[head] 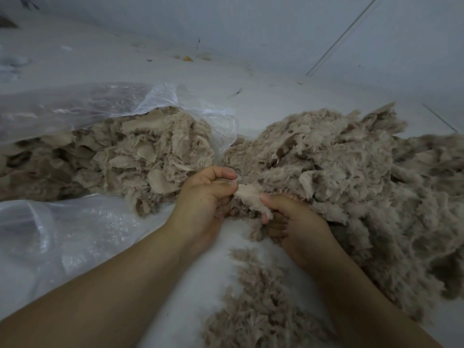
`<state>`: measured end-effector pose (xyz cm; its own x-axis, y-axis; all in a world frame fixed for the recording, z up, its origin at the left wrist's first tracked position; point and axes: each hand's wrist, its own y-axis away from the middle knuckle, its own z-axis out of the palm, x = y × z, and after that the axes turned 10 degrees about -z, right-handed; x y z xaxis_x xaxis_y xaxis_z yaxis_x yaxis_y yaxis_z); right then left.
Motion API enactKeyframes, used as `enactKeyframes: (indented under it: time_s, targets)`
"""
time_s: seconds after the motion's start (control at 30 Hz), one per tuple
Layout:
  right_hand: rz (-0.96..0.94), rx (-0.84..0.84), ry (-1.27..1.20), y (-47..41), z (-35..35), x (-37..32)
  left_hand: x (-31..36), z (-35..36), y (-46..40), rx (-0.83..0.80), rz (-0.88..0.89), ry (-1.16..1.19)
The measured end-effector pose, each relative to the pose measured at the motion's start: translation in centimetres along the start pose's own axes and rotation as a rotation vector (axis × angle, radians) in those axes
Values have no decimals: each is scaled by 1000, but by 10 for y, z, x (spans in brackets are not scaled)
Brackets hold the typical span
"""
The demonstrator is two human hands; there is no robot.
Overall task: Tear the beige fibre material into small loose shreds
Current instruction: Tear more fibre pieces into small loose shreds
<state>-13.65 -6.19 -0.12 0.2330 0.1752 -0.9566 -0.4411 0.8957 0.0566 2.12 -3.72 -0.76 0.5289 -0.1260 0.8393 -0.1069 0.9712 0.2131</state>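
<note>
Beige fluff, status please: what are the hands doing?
Left hand and right hand each grip one beige piece between them. Shredded pile right, plastic bag left. Nothing obstructing.

There is one view only, worn on the person's head, looking forward and steeply down over both forearms. It sits close: the left hand point(206, 197) and right hand point(293, 222) meet just below the centre of the frame, and the arms run out through the bottom edge. The wide lens bends the edges. Ahead, the pale floor point(263, 79) rises to a wall point(276, 26) along the top. No second view shares the scene.
</note>
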Motion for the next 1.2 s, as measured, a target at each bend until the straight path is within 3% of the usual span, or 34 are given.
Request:
enactKeyframes:
  time_s: [0.13, 0.3, 0.5, 0.63, 0.8, 0.93, 1.2]
  targets:
    - [-5, 12, 6, 2, 2, 0, -1, 2, 1, -24, -30, 52]
    - [-44, 99, -178, 5, -1, -1, 4, -5, -3, 26, -17, 168]
    - [-122, -95, 2, 7, 0, 2, -4, 4, 7, -85, 98, -293]
    - [-90, -137, 1, 4, -4, 0, 1, 6, 10, -54, 115, -283]
    - [-122, -164, 2, 4, -2, 1, -3, 1, 16, 2, 272, -392]
    - [-127, -147, 3, 4, -2, 1, 2, 0, 15, 36, 255, -261]
    - [-114, -25, 92, 2, 2, 3, -10, 6, 17, -159, 117, -269]
